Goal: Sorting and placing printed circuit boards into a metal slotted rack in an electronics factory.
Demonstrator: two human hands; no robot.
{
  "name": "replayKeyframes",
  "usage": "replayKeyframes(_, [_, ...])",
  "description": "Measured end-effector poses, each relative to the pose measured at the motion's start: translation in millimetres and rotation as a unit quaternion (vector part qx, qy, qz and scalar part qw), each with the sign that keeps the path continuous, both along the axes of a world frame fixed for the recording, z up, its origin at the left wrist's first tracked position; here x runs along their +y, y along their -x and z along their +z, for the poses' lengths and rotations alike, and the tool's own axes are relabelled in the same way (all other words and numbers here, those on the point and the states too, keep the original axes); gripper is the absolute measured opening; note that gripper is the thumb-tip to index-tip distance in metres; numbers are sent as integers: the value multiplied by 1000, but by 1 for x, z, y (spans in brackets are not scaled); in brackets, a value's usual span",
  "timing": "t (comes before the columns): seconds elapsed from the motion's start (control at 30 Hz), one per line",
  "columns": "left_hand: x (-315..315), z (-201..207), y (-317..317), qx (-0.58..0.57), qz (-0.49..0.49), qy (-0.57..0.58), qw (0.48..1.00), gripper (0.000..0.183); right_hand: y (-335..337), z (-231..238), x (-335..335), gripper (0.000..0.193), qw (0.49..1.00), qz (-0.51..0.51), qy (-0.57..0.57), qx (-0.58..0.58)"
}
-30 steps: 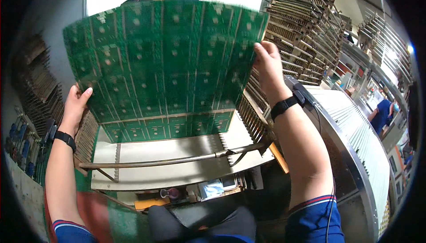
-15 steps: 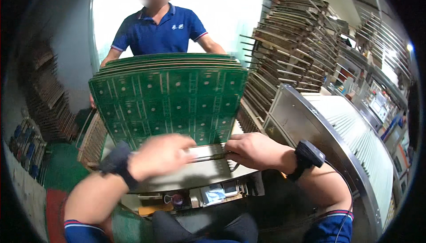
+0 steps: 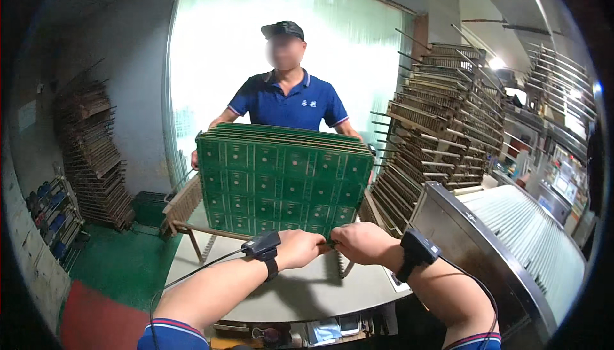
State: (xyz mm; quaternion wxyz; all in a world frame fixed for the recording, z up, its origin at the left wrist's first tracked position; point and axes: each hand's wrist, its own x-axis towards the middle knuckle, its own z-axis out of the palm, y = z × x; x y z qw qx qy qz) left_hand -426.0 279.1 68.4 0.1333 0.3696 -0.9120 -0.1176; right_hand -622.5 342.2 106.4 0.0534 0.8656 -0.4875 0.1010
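Note:
Several green printed circuit board panels (image 3: 281, 187) stand close together in a rack with toothed wooden sides (image 3: 185, 204). Along the rack's near side runs a front bar (image 3: 208, 228), which passes behind my left wrist. My left hand (image 3: 299, 249) is closed at this bar, fingertips pointing right. Against them, near the rack's right end, my right hand (image 3: 363, 242) is also closed on the bar. The small spot where the fingers meet is mostly hidden. Both wrists wear black straps with small cabled boxes.
Facing me, a co-worker (image 3: 288, 101) in a blue shirt stands behind the boards, arms at their sides. The rack rests on a pale table (image 3: 281, 302). Tall stacks of racks rise at right (image 3: 441, 107) and left (image 3: 93, 152). A metal-framed machine with white rollers (image 3: 524, 228) is close on my right.
My left hand, blurred before and apart from the right along the bar, has moved right to meet it. The view has tilted up, showing more of the co-worker and room.

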Motion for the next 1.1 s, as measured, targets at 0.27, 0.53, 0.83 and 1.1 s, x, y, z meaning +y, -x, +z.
replayKeyframes(0.27, [-16, -11, -12, -13, -6, -10, 1000, 41, -11, -5, -17, 19, 1000, 6, -7, 8])
replayKeyframes(0.53, [-20, -15, -10, -5, -11, 14, 1000, 42, -13, 0, -12, 19, 1000, -4, -10, 17])
replayKeyframes(0.83, [-16, -15, -10, -21, -7, 25, 999, 42, -7, -6, -18, 18, 999, 37, -27, -10])
replayKeyframes(1.1, [-18, -19, -10, -20, -18, 37, 999, 40, -7, -4, -25, 12, 996, 82, -19, 26])
